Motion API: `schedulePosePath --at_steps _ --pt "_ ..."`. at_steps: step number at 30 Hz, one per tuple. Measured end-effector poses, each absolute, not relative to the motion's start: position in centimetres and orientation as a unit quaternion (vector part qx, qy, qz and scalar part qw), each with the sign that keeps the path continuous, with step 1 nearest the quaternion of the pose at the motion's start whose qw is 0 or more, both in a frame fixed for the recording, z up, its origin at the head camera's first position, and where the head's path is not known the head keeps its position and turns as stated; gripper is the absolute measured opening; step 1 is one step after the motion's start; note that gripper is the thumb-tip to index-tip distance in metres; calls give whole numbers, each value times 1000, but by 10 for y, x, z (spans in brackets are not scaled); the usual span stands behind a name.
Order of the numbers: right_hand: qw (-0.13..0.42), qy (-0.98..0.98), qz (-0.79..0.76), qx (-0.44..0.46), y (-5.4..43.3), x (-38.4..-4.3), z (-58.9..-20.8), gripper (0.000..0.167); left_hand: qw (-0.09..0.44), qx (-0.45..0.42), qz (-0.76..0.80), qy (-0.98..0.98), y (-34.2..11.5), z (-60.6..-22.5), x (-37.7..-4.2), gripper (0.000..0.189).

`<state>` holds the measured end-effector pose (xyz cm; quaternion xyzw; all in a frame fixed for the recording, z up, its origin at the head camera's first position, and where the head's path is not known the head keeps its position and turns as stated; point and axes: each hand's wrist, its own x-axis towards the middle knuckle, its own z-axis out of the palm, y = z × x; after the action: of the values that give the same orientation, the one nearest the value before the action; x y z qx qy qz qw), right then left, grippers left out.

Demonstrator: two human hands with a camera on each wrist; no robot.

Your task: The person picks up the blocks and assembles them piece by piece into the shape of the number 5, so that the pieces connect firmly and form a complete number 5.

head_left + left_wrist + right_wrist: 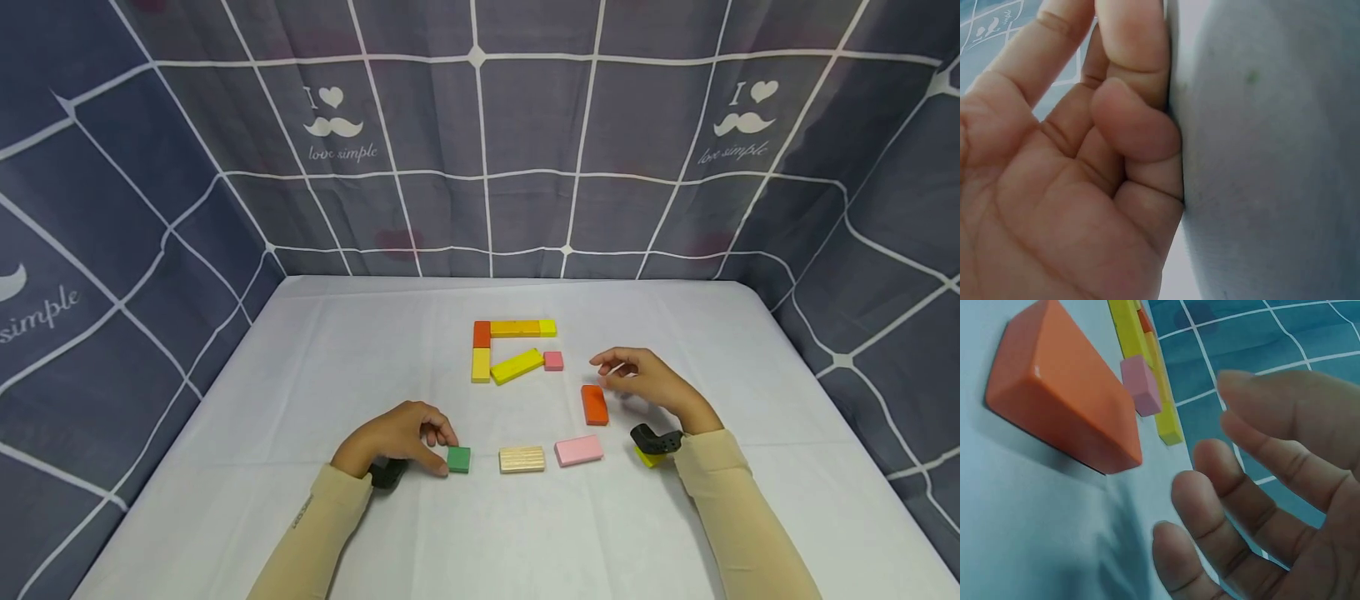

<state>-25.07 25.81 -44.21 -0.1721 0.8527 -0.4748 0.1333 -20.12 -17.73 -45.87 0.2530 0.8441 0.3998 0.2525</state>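
On the white table, my left hand point(403, 435) is at a small green block point(458, 459), its thumb and forefinger at the left side and corners of that block. In the left wrist view the curled fingers point(1138, 128) rest against the table, and the green block is hidden. My right hand point(651, 383) hovers just beyond and right of an orange block point(595, 405). The right wrist view shows its loosely bent fingers point(1200, 506) apart from the orange block, holding nothing.
A ribbed, pale gold block point(522, 459) and a pink block point(579, 451) lie between the hands. Farther back, several yellow and orange blocks form a corner, with a slanted yellow block point(517, 366) and a small pink block point(552, 361). Another yellow block point(649, 458) shows beneath the right wrist.
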Motion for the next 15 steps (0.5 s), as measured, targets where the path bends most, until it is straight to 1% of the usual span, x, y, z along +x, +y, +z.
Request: schedulePosePath --at_steps 10,15 --pt "161 849 -465 -193 267 -249 -443 36 253 254 395 846 -177 -457 -203 25" --pt "164 854 -448 -206 267 -251 -447 36 254 251 394 847 -177 -458 -201 25"
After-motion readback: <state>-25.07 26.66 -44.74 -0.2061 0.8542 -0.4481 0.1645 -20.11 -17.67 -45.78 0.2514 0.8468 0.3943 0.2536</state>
